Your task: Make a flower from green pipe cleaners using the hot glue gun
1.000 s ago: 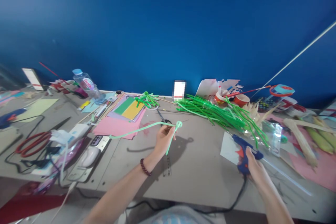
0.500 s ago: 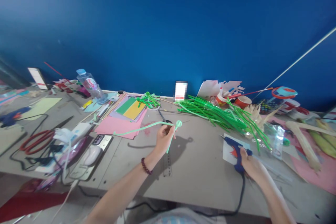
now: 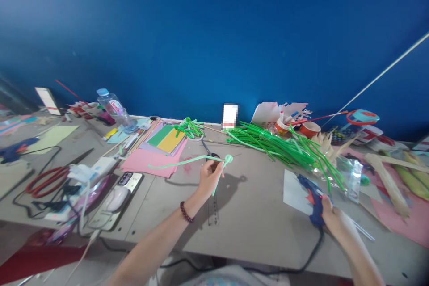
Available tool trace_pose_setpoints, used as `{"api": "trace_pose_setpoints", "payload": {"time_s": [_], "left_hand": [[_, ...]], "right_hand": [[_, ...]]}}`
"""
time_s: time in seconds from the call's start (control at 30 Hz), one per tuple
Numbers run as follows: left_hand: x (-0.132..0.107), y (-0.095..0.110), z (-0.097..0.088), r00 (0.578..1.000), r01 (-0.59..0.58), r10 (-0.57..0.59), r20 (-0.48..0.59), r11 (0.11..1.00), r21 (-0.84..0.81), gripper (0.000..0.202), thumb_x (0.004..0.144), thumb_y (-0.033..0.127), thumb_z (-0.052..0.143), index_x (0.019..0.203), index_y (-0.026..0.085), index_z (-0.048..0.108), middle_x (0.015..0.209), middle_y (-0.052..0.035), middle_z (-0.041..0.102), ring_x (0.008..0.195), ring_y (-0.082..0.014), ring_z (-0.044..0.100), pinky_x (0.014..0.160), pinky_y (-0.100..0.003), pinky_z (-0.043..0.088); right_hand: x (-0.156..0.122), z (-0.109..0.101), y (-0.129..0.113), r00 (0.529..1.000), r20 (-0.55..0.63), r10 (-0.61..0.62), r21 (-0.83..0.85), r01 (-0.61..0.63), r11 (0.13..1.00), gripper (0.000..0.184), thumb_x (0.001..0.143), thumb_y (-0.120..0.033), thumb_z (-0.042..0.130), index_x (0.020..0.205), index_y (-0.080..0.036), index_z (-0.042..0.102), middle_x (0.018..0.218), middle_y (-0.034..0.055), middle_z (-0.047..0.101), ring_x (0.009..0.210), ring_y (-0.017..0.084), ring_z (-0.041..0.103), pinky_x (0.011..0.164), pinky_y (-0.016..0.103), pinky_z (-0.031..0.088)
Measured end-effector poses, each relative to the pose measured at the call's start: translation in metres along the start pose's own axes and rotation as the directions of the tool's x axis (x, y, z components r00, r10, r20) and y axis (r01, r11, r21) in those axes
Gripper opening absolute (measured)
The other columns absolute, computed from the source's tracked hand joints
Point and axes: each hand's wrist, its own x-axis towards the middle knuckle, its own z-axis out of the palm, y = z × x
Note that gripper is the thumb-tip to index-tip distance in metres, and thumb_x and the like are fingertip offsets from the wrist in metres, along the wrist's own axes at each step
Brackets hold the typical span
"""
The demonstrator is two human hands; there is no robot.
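Note:
My left hand (image 3: 212,178) is closed in a pinch on a light green pipe cleaner (image 3: 187,160), held above the middle of the table. One end of it stretches left over the pink paper, another part hangs down past my fingers, and a small round coil (image 3: 228,159) shows at my fingertips. On the right, my right hand (image 3: 332,215) grips the rear of a blue glue gun (image 3: 314,199) with an orange trigger. Its nozzle points up and left, over a white sheet (image 3: 292,192). My fingers on its far side are partly hidden.
Behind lies a heap of green pipe cleaners (image 3: 281,145). Pink paper (image 3: 147,163), a phone (image 3: 134,183) and orange-handled scissors (image 3: 47,181) lie to the left. A ruler (image 3: 213,214) lies below my left hand. The glue gun's cord (image 3: 310,254) runs along the front edge.
My right hand has moved right with the glue gun, uncovering more of the white sheet. My left hand and the pipe cleaner have stayed almost still.

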Motion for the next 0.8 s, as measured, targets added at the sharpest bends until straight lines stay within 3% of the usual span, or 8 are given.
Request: {"api": "trace_pose_setpoints", "payload": {"time_s": [0.1, 0.2, 0.33, 0.57, 0.8], "left_hand": [[-0.001, -0.002, 0.000, 1.000, 0.005, -0.005, 0.007, 1.000, 0.005, 0.026, 0.070, 0.040, 0.068, 0.068, 0.015, 0.062, 0.051, 0.0010, 0.058, 0.045, -0.0100, 0.052, 0.048, -0.023, 0.040], [0.000, -0.006, -0.002, 1.000, 0.002, -0.002, 0.013, 1.000, 0.009, 0.025, 0.071, 0.039, 0.067, 0.069, 0.015, 0.062, 0.050, 0.0011, 0.058, 0.047, -0.0107, 0.054, 0.050, -0.023, 0.041], [0.001, -0.009, -0.002, 1.000, -0.003, 0.003, 0.016, 1.000, 0.001, 0.023, 0.071, 0.037, 0.068, 0.071, 0.014, 0.062, 0.055, 0.0002, 0.061, 0.047, -0.0098, 0.053, 0.050, -0.023, 0.041], [0.000, -0.004, -0.001, 1.000, -0.014, 0.014, 0.007, 1.000, 0.007, 0.022, 0.071, 0.036, 0.067, 0.072, 0.015, 0.062, 0.052, 0.0009, 0.058, 0.053, -0.0123, 0.057, 0.056, -0.024, 0.044], [0.002, -0.011, -0.004, 1.000, -0.025, 0.025, 0.017, 1.000, 0.014, 0.024, 0.072, 0.039, 0.066, 0.072, 0.015, 0.062, 0.058, -0.0007, 0.062, 0.051, -0.0104, 0.055, 0.055, -0.023, 0.043]], "right_hand": [[-0.006, -0.006, 0.007, 0.988, 0.132, 0.084, -0.237, -0.051, 0.970, 0.041, 0.088, -0.037, 0.035, 0.100, -0.015, 0.067, 0.057, 0.0113, 0.066, 0.058, 0.029, 0.066, 0.060, 0.037, 0.047], [-0.010, -0.008, 0.004, 0.967, 0.219, 0.127, -0.346, -0.045, 0.937, 0.042, 0.088, -0.033, 0.032, 0.104, -0.014, 0.067, 0.071, 0.0152, 0.070, 0.070, 0.030, 0.069, 0.067, 0.038, 0.048], [-0.012, -0.009, -0.009, 0.941, 0.301, 0.154, -0.382, -0.029, 0.924, 0.046, 0.090, -0.033, 0.027, 0.099, -0.015, 0.069, 0.083, 0.0171, 0.072, 0.078, 0.030, 0.069, 0.071, 0.040, 0.050], [-0.005, -0.006, -0.049, 0.920, 0.313, 0.238, -0.392, -0.103, 0.914, 0.059, 0.092, -0.041, 0.019, 0.090, -0.013, 0.071, 0.094, 0.0203, 0.071, 0.089, 0.032, 0.068, 0.075, 0.040, 0.050], [-0.009, 0.000, -0.081, 0.933, 0.329, 0.147, -0.359, -0.021, 0.933, 0.064, 0.093, -0.042, 0.015, 0.082, -0.014, 0.071, 0.090, 0.0211, 0.071, 0.089, 0.032, 0.067, 0.075, 0.041, 0.050]]}}
